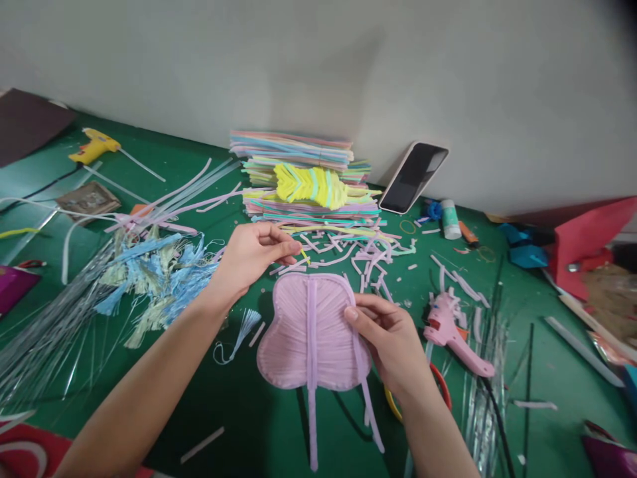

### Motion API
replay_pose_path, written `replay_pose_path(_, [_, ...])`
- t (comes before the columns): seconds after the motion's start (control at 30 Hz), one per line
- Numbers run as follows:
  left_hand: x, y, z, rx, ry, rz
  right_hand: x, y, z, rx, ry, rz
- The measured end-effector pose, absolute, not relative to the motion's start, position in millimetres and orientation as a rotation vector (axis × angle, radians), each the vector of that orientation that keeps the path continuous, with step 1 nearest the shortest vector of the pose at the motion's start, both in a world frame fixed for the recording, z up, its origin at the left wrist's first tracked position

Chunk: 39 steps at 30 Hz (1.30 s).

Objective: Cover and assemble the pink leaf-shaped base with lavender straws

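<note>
Green table (pixel 239 411), lilac fan (pixel 288 338) in right hand (pixel 385 328).

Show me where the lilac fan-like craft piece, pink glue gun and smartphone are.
Lilac fan-like craft piece (pixel 312 332), head view: its central strip.
Pink glue gun (pixel 454 337), head view: its body, near the handle.
Smartphone (pixel 415 177), head view: its dark screen.

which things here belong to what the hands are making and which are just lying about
Belong:
- pale purple panel, in the right hand
- short yellow strip, in the left hand
- probably the bundled coloured strips

Seemingly just lying about:
- phone
- yellow glue gun
- blue tassels
</note>
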<state>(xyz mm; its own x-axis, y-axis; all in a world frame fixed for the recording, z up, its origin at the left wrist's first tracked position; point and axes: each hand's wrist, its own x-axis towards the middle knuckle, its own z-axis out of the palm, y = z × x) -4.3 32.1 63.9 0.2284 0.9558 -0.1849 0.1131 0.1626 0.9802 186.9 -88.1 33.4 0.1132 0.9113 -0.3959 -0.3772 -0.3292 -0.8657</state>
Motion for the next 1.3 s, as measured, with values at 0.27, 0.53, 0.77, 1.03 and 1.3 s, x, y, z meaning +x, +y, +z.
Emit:
replay_pose_path(0.27, [-6,30,59,1.469,1.226,0.803,192,-91,35,-1.298,-0.559,1.438])
replay_pose_path(0.53, [-5,17,77,1.433,0.79,0.522,191,-92,33,-1.291,-0.446,1.397])
replay_pose_path(0.77, [-2,-4,61,1.49,0.948,0.6,188,-99,30,-1.347,-0.409,1.287])
replay_pose_path(1.03, [12,-15,59,1.643,1.025,0.828,179,-101,32,-1.401,-0.508,1.169])
replay_pose_path(1.3, [13,-19,59,1.648,1.067,0.825,170,-109,37,-1.563,-1.034,0.6])
